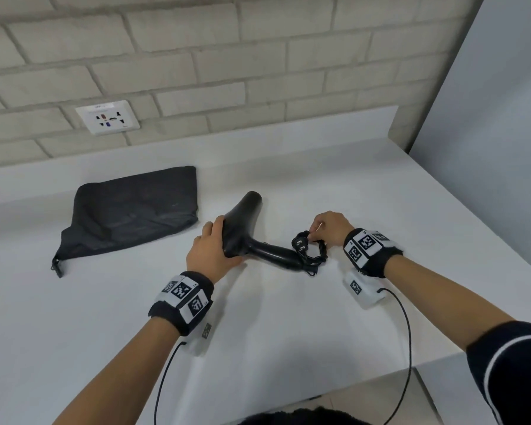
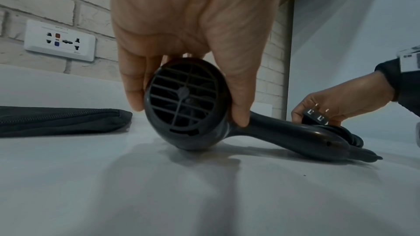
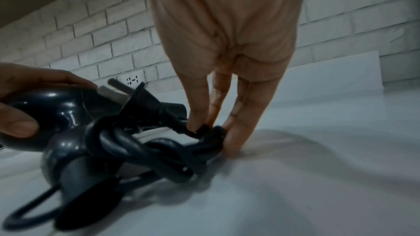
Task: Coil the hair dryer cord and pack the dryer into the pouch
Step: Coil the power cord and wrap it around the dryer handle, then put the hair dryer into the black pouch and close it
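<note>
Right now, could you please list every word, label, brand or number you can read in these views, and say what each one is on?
No text can be read.
Wall socket plate: small print along its top and bottom right corner, too blurred to read.
Wristband tags: black and white code patterns, tiny digits illegible.
Hair dryer, plug, pouch: no lettering visible.

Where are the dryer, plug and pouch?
dryer (image 2: 185,100), left wrist view, on the rear intake grille.
plug (image 3: 147,104), right wrist view, on the black plug body behind the prongs.
pouch (image 1: 132,210), head view, on the middle of the flat black fabric.
</note>
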A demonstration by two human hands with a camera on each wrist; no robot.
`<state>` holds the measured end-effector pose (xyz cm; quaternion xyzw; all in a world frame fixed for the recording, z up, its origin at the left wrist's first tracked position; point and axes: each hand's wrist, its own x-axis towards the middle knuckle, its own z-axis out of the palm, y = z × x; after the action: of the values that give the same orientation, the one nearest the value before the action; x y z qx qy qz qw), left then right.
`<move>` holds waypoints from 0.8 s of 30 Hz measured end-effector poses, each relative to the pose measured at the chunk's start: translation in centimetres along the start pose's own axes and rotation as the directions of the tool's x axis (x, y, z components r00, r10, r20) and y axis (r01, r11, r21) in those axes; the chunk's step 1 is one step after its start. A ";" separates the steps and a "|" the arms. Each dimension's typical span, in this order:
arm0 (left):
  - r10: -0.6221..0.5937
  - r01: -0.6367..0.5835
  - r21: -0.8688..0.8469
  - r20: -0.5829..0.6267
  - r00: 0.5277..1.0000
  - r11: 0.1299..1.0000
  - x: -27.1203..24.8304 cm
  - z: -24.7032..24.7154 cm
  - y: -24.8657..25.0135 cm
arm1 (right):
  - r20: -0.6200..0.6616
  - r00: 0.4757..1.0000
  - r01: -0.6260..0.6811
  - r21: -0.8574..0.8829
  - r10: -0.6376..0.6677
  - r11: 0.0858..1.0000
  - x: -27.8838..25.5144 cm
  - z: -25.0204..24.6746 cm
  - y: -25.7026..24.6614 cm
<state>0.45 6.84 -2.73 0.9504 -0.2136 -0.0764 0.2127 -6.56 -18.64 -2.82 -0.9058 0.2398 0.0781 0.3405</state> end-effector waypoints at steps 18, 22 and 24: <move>0.061 -0.043 -0.136 0.130 0.990 0.990 1.1 -0.8 -0.1 | 0.030 0.999 -0.025 -0.118 0.029 0.993 0.0 -0.4 -0.4; 0.057 -0.016 -0.227 0.175 0.983 0.974 0.9 -1.9 -0.4 | 0.086 0.996 0.010 -0.271 0.014 0.963 -0.5 -1.0 -2.9; 0.030 0.041 -0.332 0.208 0.978 0.942 0.7 -2.6 -0.9 | 0.050 0.998 0.059 -0.299 -0.046 0.953 -0.4 -1.0 -5.0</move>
<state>2.06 8.22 -0.85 0.8878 -0.2160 -0.2120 0.3468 -4.53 -15.88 1.00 -0.9512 0.1935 0.1238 0.2062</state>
